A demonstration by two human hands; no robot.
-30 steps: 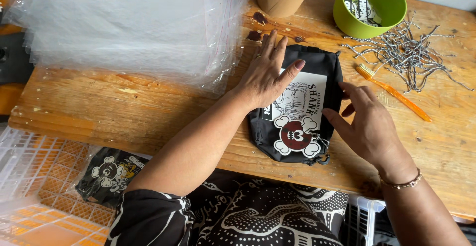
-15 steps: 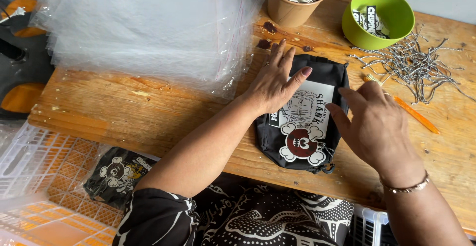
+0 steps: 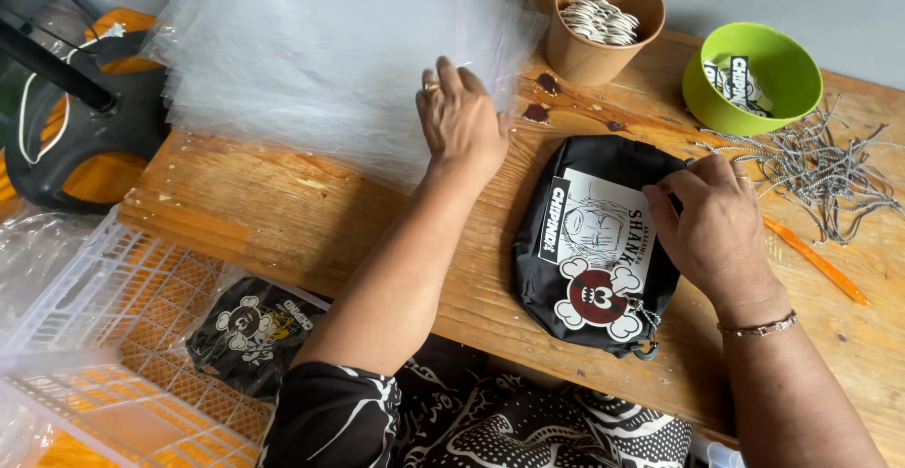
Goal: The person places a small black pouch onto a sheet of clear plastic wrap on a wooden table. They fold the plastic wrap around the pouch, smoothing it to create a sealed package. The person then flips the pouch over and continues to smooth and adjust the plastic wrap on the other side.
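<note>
A black pouch (image 3: 566,275) with a white printed card and a skull-shaped charm lies on the wooden table (image 3: 311,223). My right hand (image 3: 712,232) rests on its right edge, fingertips pinching the card's top corner. My left hand (image 3: 460,121) lies flat with fingers spread on the edge of a thick stack of clear plastic bags (image 3: 320,53) at the table's back left, holding nothing.
A brown paper cup (image 3: 599,30) of small pieces and a green bowl (image 3: 754,86) of labels stand at the back. Grey strings (image 3: 820,166) and an orange stick (image 3: 815,261) lie right. A white crate (image 3: 113,345) with a bagged pouch (image 3: 250,331) sits lower left.
My left hand left the pouch and moved up and left onto the plastic bags. My right hand shifted onto the pouch's right edge.
</note>
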